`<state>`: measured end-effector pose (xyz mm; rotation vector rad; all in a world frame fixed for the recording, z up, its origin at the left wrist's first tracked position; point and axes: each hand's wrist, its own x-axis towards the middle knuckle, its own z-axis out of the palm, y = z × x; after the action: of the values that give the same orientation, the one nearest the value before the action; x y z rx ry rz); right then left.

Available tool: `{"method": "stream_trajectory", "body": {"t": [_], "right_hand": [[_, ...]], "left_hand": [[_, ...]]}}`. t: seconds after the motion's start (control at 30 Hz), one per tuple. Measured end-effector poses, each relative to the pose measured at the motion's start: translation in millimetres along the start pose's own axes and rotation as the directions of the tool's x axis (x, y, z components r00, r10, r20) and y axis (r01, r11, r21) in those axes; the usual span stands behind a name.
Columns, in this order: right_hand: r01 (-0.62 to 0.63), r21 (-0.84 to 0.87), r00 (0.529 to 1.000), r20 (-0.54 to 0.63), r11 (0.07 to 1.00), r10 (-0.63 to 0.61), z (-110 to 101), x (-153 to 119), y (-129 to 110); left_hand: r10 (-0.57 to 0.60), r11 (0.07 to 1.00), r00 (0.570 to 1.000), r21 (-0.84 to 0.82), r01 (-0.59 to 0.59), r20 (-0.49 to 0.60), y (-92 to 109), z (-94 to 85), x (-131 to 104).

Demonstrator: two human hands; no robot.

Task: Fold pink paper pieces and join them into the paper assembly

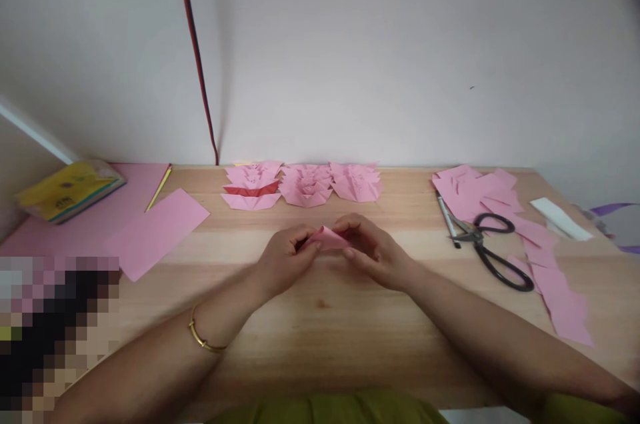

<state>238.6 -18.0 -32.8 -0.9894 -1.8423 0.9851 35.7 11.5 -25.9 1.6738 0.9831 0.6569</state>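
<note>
Plainly, the pale wall [375, 57] fills the upper view, with a red-and-black cord [193, 37] running down it; below it spreads the wooden tabletop [320, 357]. On the left lies a large pink sheet [137, 187], with a smaller pink sheet [165, 234] partly over it; a yellow packet [70, 191] rests on the large sheet, and a yellow pencil [159, 187] lies slanted near its right edge.

Off to the right, loose pink pieces [463, 191] trail toward the near side; black-handled scissors [477, 235] lie partly over them, a pen [447, 217] lies beside the blades, and a white strip [560, 219] lies farther right. Near the wall sit three clusters of folded pink shapes [306, 194], side by side; a red shape [251, 191] shows in the left cluster.

At the centre, just in front of those clusters, both hands meet at one small folded pink paper [327, 237]; the left hand [285, 261] grips its left end between thumb and fingers, and the right hand [377, 254] pinches its right end, fingers curled behind; the paper's long axis runs from hand to hand, its peak toward the wall, and it seems to reach deeper into the left grasp.
</note>
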Motion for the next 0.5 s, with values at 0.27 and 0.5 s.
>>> {"method": "stream_trajectory", "body": {"t": [0.27,0.5], "right_hand": [[-0.180,0.001,0.981,-0.071,0.984,0.180,2.2,2.0,-2.8],[-0.260,0.059,0.958,-0.112,0.964,0.266,0.1,1.9,-2.6]], "left_hand": [[0.075,0.997,0.994,0.021,-0.073,-0.084,2.6,4.2,-2.9],[0.128,0.991,0.976,0.060,-0.120,-0.175,-0.8,2.6,-5.2]]}}
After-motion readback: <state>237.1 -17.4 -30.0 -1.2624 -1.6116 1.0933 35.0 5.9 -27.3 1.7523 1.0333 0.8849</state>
